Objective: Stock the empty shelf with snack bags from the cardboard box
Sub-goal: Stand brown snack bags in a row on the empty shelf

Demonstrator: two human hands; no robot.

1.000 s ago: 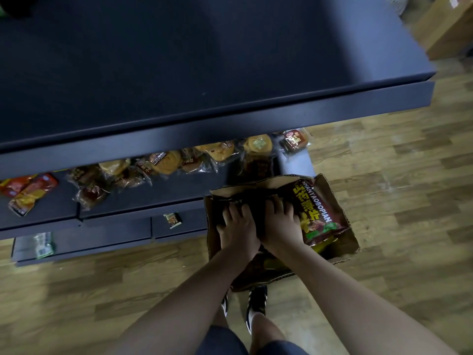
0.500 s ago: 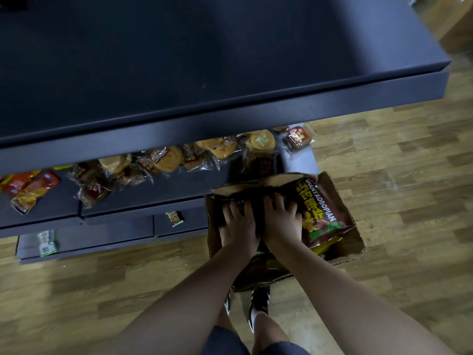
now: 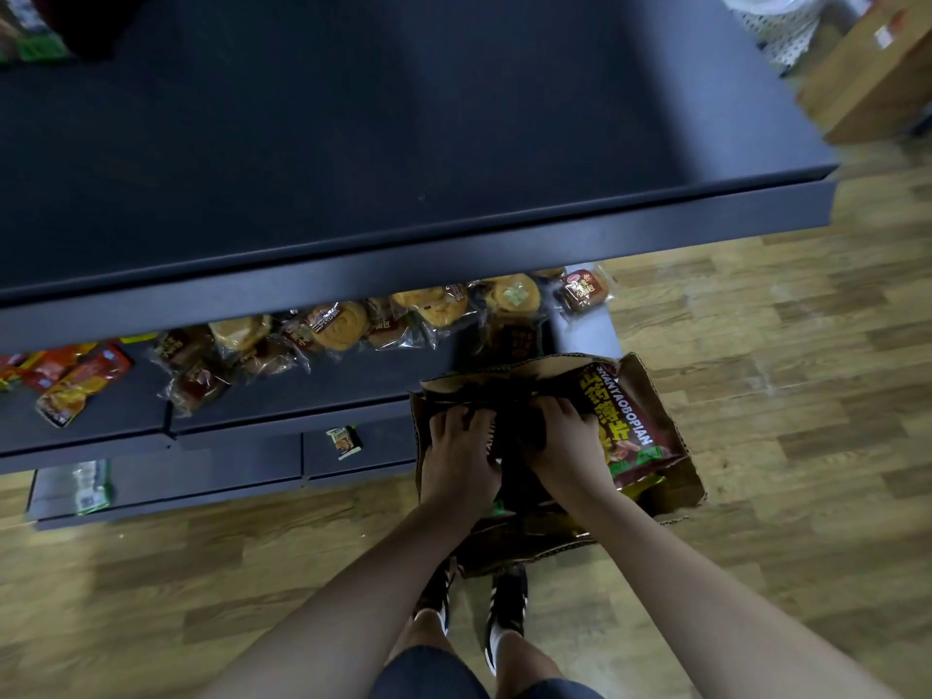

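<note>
An open cardboard box (image 3: pixel 671 446) stands on the wooden floor in front of my feet, holding dark brown snack bags (image 3: pixel 620 426) with yellow lettering. Both my hands are down inside it, side by side. My left hand (image 3: pixel 461 456) has its fingers curled into the dark bags at the box's left half. My right hand (image 3: pixel 567 446) grips the edge of a brown snack bag, fingers bent over it. Above the box, the wide dark shelf (image 3: pixel 403 143) is bare. The bags under my palms are mostly hidden in shadow.
A lower shelf (image 3: pixel 282 396) carries wrapped bread and pastry packs (image 3: pixel 343 322) and red-orange packets (image 3: pixel 75 380) at the left. Small packets lie on the bottom ledge (image 3: pixel 343 441). Another cardboard box (image 3: pixel 877 78) stands at the far right. My shoes (image 3: pixel 504 597) are just behind the box.
Both hands stay in the box; their fingers have curled tighter into the bags. The view has shifted slightly.
</note>
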